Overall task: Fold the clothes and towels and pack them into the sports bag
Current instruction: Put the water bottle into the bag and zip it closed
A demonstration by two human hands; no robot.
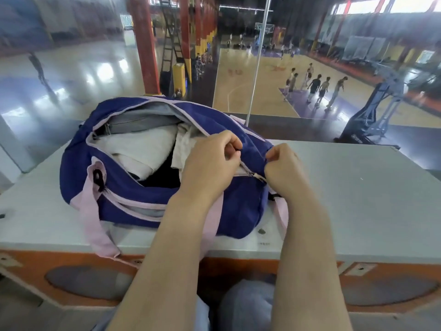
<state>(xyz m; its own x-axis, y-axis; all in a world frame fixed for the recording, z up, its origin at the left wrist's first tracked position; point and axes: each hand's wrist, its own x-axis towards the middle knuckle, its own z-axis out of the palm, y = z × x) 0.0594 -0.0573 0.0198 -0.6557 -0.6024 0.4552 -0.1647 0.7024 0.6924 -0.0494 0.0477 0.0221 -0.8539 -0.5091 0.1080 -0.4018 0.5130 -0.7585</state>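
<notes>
Blue bag (133,194) with pale pink trim lies on the grey worktop (346,199), left of centre, its main opening gaping toward the camera. Inside: a folded white towel (140,149) on the left, a second pale cloth (186,144) bunched beside it on the right, dark fabric under both. Grey lining and an inner zip pocket show at the far wall of the opening. Zipper pull (254,174) sits at the right end of the opening, track closed only at that end.

Left hand (210,161) over the opening's right part, fingers curled, thumb and forefinger pinching the bag's edge by the zip. Right hand (284,168) just beside it, fingers curled, gripping the blue fabric at the bag's right end, next to the pull. Hands near, not touching.

Pink strap (97,225) hangs over the worktop's near edge at left.

Beyond the worktop: glass, and below it an indoor basketball court (257,84) with several people (317,87) walking.
</notes>
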